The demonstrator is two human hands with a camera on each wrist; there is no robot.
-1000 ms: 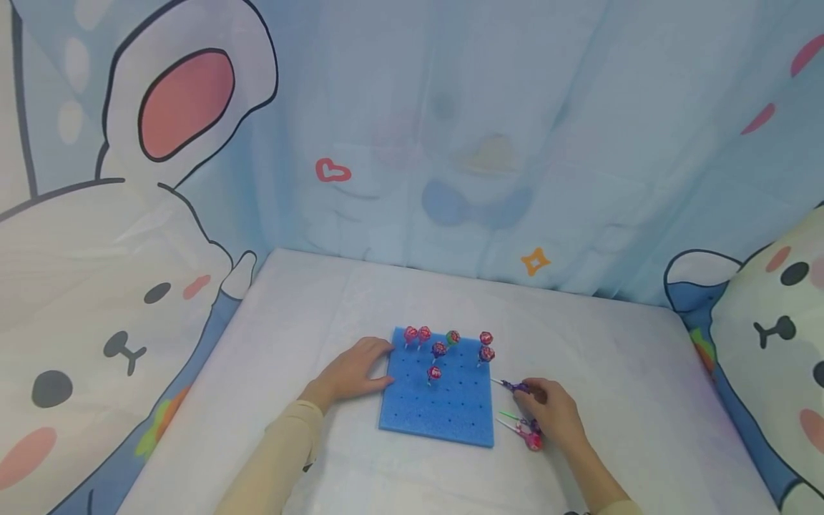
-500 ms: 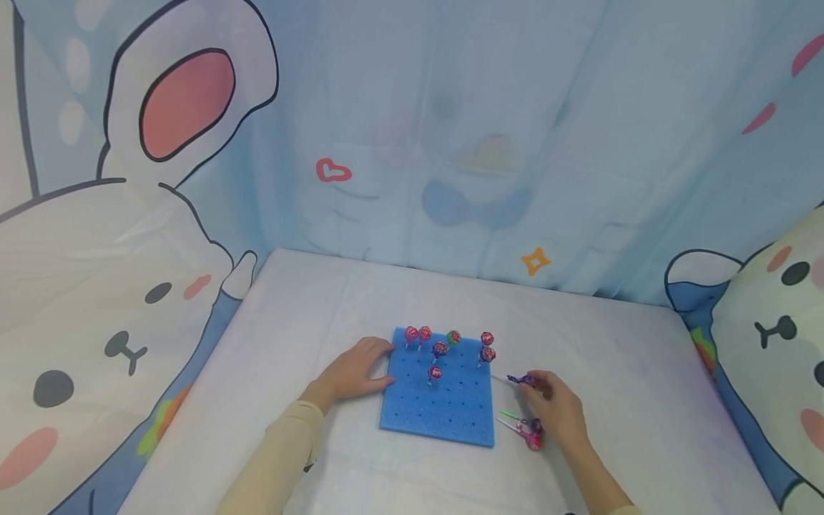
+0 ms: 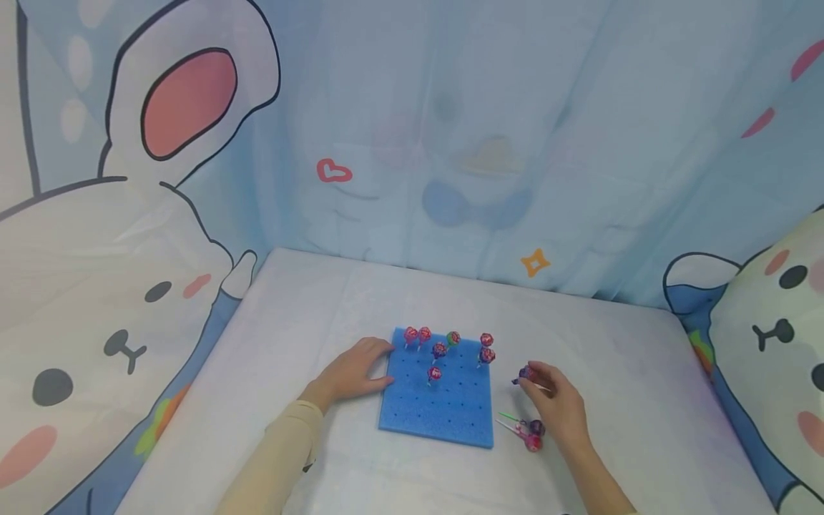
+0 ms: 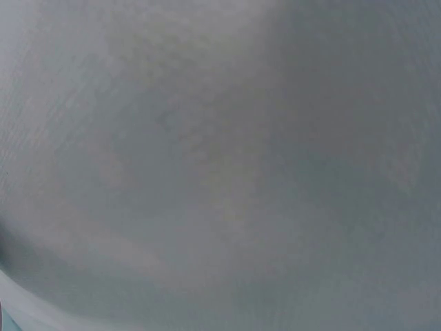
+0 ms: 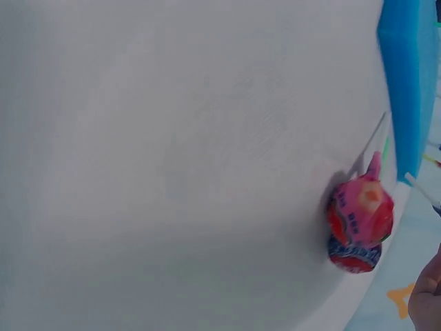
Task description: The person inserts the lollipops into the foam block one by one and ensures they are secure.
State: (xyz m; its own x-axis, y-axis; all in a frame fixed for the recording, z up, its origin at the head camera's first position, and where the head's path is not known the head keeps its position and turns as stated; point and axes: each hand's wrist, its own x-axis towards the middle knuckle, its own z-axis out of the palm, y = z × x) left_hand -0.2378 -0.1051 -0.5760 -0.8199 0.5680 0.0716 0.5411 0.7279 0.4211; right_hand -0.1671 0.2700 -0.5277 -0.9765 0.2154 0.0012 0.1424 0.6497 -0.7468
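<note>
My right hand [image 3: 558,406] pinches a purple-wrapped lollipop [image 3: 524,373] just above the cloth, right of the blue foam board [image 3: 450,418]. The fingers partly cover this lollipop; in the right wrist view its white stick [image 5: 419,187] shows beside the fingers [image 5: 428,296]. At the board's left edge rests my left hand [image 3: 352,368], thumb and fingers spread and touching it. Several wrapped lollipops stand upright in the board's holes, among them a red one [image 3: 434,373], a purple one [image 3: 439,350] and a green one [image 3: 453,337]. The left wrist view is only a grey blur.
Near the board's lower right corner, a pink-red lollipop [image 3: 533,443] and a dark purple lollipop [image 3: 536,428] lie close together on the white cloth [image 3: 360,472]. Rows of small holes dot the board. A pale blue printed curtain [image 3: 386,107] hangs behind the table.
My right hand has shifted slightly up and away from the board with the purple lollipop, whose stick no longer points at the board. The left hand and the board have stayed put.
</note>
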